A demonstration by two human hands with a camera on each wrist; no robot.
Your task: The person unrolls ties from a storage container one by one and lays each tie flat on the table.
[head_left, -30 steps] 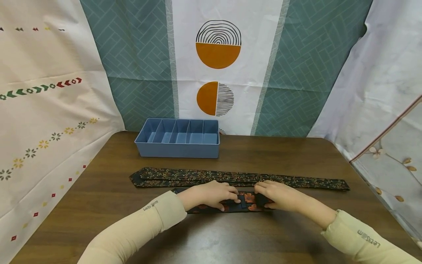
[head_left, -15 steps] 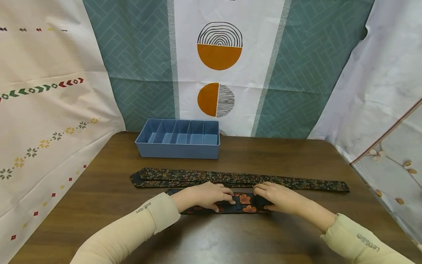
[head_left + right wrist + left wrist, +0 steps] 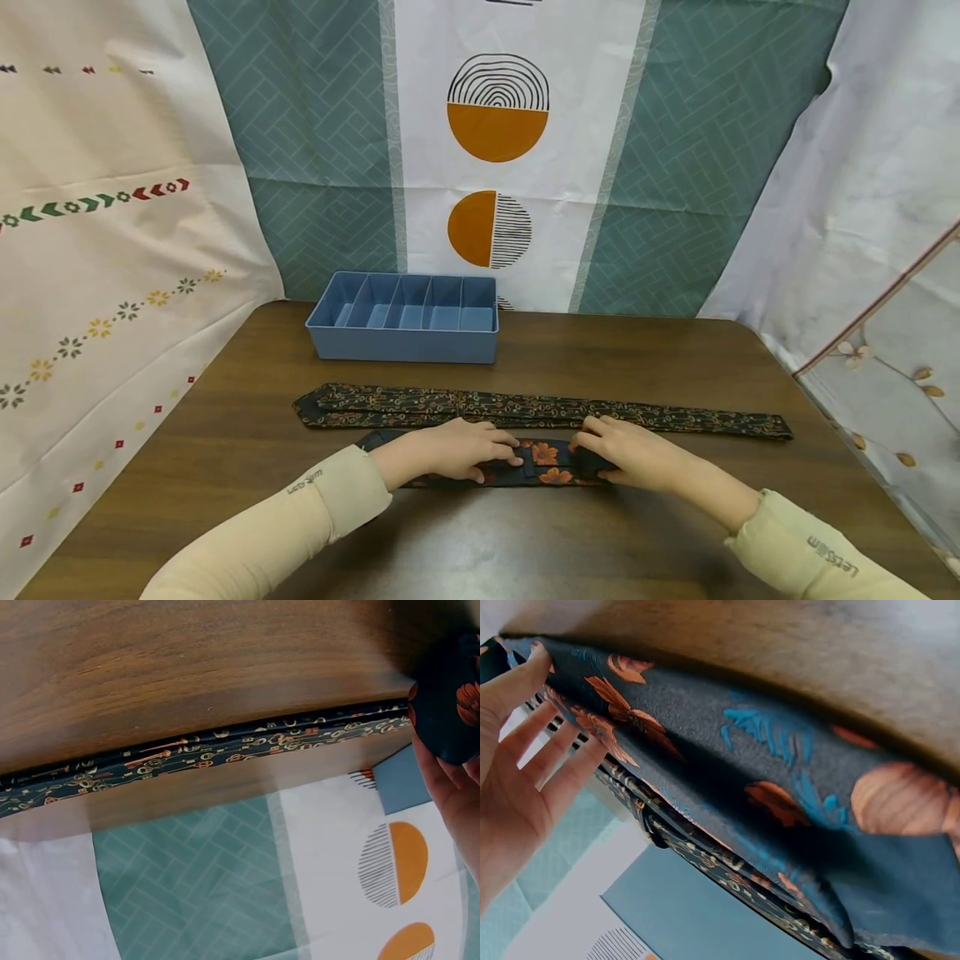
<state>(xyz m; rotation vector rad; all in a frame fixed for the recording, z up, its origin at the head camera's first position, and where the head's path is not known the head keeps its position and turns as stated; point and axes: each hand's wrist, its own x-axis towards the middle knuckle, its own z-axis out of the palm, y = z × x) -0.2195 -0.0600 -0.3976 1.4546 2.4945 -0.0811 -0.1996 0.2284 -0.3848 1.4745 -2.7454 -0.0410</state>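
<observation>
A dark necktie with orange flowers (image 3: 555,477) lies across the table under both hands. My left hand (image 3: 457,450) rests on it left of the middle. In the left wrist view the fingers (image 3: 574,769) look fairly straight, touching one edge of the tie, and the thumb lies at the other edge. My right hand (image 3: 633,454) holds the tie's right end, which is rolled or folded into a thick bundle (image 3: 446,705). The right thumb is mostly hidden in the right wrist view. Part of the tie is covered by the left hand and sleeve.
Just behind lies a second dark necktie with a gold pattern (image 3: 525,408), stretched lengthwise and doubled on its left part. A blue box (image 3: 405,343) with several compartments stands at the table's back left. Patterned cloths hang around the wooden table (image 3: 525,550).
My left hand has slid left along the flowered necktie. The right hand, with the bundled end, has shifted slightly left. The second necktie and the box stay put.
</observation>
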